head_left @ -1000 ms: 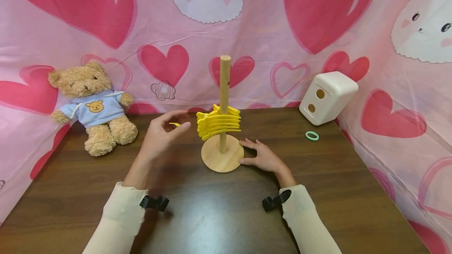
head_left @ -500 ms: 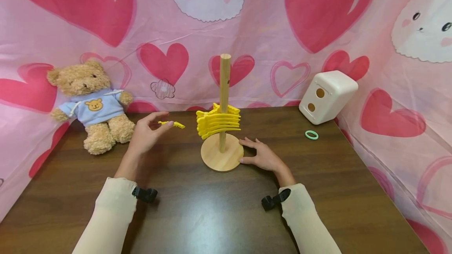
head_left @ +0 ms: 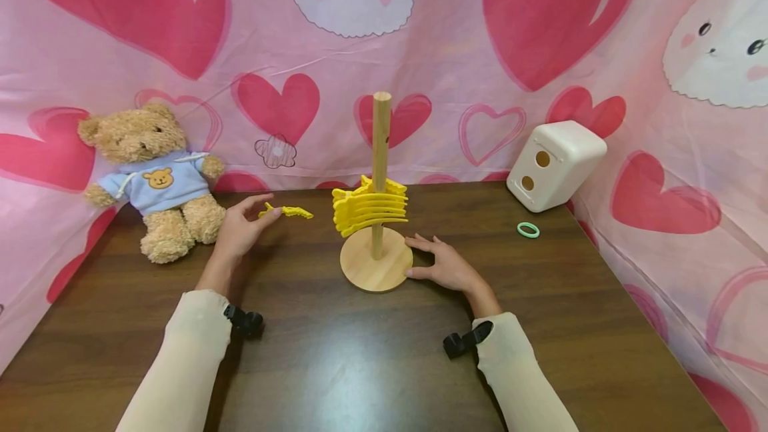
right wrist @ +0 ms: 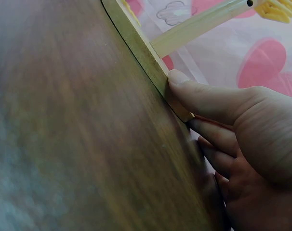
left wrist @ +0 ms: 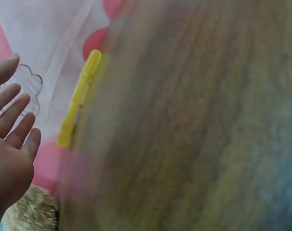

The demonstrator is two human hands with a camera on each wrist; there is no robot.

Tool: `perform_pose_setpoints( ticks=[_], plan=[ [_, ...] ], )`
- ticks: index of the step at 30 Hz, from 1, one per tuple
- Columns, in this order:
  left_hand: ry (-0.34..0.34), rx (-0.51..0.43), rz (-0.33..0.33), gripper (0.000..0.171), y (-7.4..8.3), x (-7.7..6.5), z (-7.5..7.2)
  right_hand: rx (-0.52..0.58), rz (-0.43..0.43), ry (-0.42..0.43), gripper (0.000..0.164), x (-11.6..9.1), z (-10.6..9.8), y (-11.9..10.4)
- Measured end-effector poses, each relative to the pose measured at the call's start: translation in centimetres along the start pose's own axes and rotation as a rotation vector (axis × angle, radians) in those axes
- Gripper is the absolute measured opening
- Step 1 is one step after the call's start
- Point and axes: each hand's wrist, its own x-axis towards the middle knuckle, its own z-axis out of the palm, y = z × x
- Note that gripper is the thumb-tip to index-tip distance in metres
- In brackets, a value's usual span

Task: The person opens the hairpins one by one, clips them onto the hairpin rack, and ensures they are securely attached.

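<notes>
Several curved yellow plastic pieces (head_left: 375,209) hang stacked around a wooden pole (head_left: 381,142) on a round wooden base (head_left: 366,271). My left hand (head_left: 237,229) is left of this stand, fingers apart. Another curved yellow piece (head_left: 297,211) lies on the table at its fingertips, partly behind the thumb in the head view. The left wrist view shows a gap between the hand and that yellow piece (left wrist: 80,98). My right hand (head_left: 447,265) rests at the base's right side. Its thumb (right wrist: 196,91) presses the rim, with the fingers spread farther along the edge.
A teddy bear (head_left: 159,179) in a blue hoodie sits at the back left. A white box (head_left: 558,165) with two round holes stands at the back right. In front of it lies a green ring (head_left: 528,230). Pink printed cloth hangs behind the brown table (head_left: 336,365).
My left hand has moved left, away from the stand, with the yellow piece; now the piece lies on the table and the fingers are off it. My right hand has stayed at the base.
</notes>
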Motion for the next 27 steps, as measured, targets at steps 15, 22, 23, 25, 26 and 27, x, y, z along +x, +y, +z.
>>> perform_pose_setpoints(
  ticks=[15,22,23,25,26,27],
  plan=[
    [-0.023,0.022,-0.060,0.056,-1.8,0.9,0.2,0.010,0.013,-0.009,0.067,-0.1,0.0,-0.1],
    [-0.012,0.052,-0.125,0.056,-2.0,1.2,0.2,0.009,0.006,-0.005,0.068,0.0,0.1,-0.1],
    [-0.015,0.059,-0.139,0.057,-2.1,1.2,0.1,0.008,0.006,-0.004,0.068,0.0,0.1,-0.1],
    [-0.022,0.071,-0.162,0.058,-2.3,1.3,0.0,0.007,0.005,-0.004,0.068,0.0,0.0,-0.1],
    [-0.026,0.082,-0.173,0.060,-2.3,1.3,0.0,0.007,0.006,-0.003,0.068,0.0,0.0,-0.1],
    [-0.032,0.091,-0.183,0.062,-2.4,1.3,0.0,0.007,0.005,-0.003,0.068,0.0,0.0,-0.1]
  ],
)
